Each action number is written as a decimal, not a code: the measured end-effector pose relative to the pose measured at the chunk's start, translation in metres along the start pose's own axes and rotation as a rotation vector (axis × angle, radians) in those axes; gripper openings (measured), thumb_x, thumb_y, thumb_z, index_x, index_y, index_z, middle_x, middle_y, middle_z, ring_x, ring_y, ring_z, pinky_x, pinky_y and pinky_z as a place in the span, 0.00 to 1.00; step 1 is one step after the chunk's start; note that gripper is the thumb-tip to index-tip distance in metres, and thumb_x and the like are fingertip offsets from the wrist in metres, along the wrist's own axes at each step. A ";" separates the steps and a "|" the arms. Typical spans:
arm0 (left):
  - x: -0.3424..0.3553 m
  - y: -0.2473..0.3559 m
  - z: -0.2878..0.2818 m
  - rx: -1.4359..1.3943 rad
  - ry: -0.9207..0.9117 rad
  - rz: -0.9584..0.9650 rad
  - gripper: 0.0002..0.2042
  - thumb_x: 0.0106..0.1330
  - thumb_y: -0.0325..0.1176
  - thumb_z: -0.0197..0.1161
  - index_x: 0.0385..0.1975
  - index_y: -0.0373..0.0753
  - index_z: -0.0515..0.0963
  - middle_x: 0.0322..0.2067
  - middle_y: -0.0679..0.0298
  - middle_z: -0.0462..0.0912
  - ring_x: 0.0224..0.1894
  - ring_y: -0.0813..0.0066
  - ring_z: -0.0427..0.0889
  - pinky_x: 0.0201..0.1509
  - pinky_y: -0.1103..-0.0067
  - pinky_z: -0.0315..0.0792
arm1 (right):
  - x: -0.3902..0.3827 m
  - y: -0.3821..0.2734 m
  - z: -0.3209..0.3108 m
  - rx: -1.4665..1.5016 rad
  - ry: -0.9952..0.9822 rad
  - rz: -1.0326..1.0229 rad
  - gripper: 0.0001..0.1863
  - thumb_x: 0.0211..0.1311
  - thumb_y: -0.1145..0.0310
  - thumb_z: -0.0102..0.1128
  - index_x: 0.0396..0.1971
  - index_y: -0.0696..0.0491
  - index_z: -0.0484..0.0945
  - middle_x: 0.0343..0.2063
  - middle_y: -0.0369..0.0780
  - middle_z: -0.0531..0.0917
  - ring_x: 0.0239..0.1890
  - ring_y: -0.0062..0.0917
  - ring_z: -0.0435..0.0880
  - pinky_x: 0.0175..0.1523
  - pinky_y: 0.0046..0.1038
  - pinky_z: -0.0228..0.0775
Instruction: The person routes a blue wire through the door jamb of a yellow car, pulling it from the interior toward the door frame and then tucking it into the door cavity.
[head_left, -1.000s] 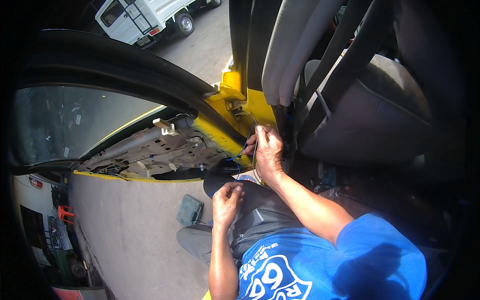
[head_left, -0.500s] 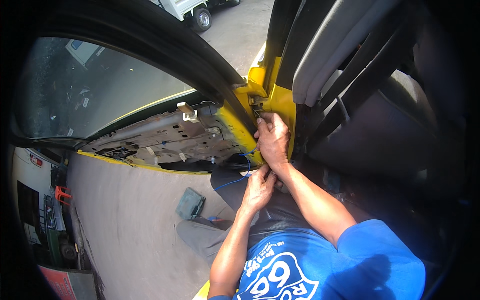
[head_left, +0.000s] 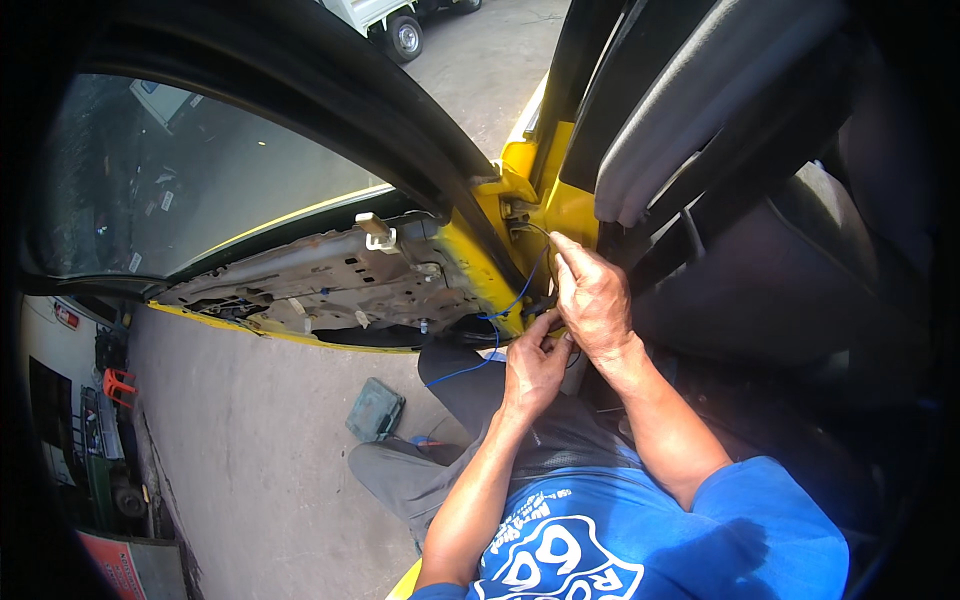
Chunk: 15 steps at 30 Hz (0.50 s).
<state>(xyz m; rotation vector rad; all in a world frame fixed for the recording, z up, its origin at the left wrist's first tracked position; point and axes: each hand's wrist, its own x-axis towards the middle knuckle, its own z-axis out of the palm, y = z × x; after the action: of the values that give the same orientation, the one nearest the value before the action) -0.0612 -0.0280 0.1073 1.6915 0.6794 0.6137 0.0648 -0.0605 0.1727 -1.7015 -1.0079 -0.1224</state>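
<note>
A stripped yellow car door [head_left: 465, 255] stands open, its inner metal bare, beside the yellow body pillar [head_left: 572, 212]. A thin wire [head_left: 537, 228], dark at the hinge gap, loops out to my right hand [head_left: 595, 300]. The thumb and forefinger of that hand are pinched together on it. Blue wire [head_left: 527, 292] runs down past the door edge, and its loose tail hangs over my knee. Below, my left hand [head_left: 535, 365] is closed, fingertips pressed together near the door's lower edge; what they hold is too small to make out.
Door glass [head_left: 250, 170] rises at the left; a small wooden piece [head_left: 372, 224] sticks up from the door. A teal case [head_left: 376, 409] lies on the concrete floor. The dark car interior with a grey-trimmed pillar [head_left: 690, 80] is at my right. A white truck [head_left: 385, 15] stands beyond.
My right hand has drawn back from the hinge gap, to the right and toward me, so a loop of wire now shows. My left hand has shifted slightly right.
</note>
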 end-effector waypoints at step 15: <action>0.052 -0.163 -0.073 -1.062 0.315 -0.379 0.27 0.78 0.25 0.48 0.76 0.32 0.55 0.71 0.51 0.66 0.67 0.58 0.73 0.65 0.65 0.74 | 0.037 -0.005 0.049 -0.276 -0.236 -0.130 0.18 0.59 0.79 0.55 0.50 0.63 0.80 0.45 0.60 0.83 0.52 0.55 0.82 0.57 0.48 0.76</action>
<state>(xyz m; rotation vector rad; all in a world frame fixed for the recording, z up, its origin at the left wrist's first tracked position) -0.0963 0.0872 -0.0343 0.4727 0.6849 0.7780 0.0654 0.0012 0.1773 -1.9323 -1.3265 -0.1536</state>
